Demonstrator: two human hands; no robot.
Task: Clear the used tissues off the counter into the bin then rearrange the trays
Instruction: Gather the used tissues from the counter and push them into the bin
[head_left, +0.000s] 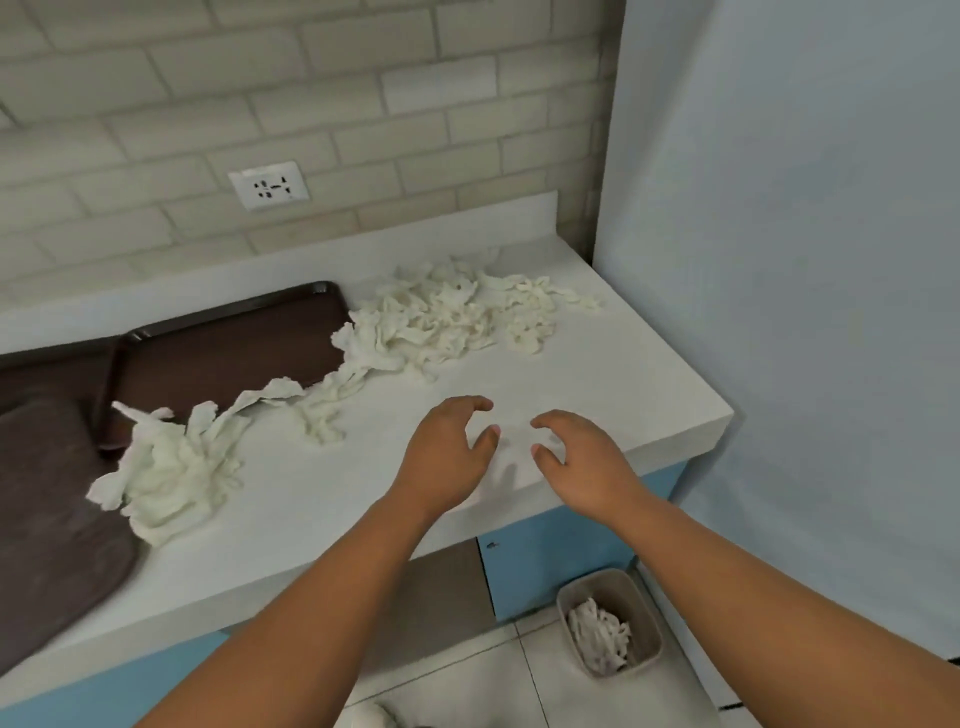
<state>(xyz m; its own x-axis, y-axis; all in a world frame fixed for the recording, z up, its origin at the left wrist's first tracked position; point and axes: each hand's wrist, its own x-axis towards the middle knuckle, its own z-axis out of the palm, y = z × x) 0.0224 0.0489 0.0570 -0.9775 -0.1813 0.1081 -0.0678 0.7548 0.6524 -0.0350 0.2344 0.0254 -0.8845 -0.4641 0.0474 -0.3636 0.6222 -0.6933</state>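
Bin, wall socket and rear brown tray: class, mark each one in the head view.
bin (644, 617), head view, inner right wall.
wall socket (268, 184), head view, middle of its faceplate.
rear brown tray (223, 353), head view, bare floor of the tray.

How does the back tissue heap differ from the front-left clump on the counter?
The back heap is wider and spread flat; the front-left clump is smaller, bunched. The back heap sits mostly on the counter; the front-left clump overlaps the edge of a brown tray. Both white, crumpled, untouched.
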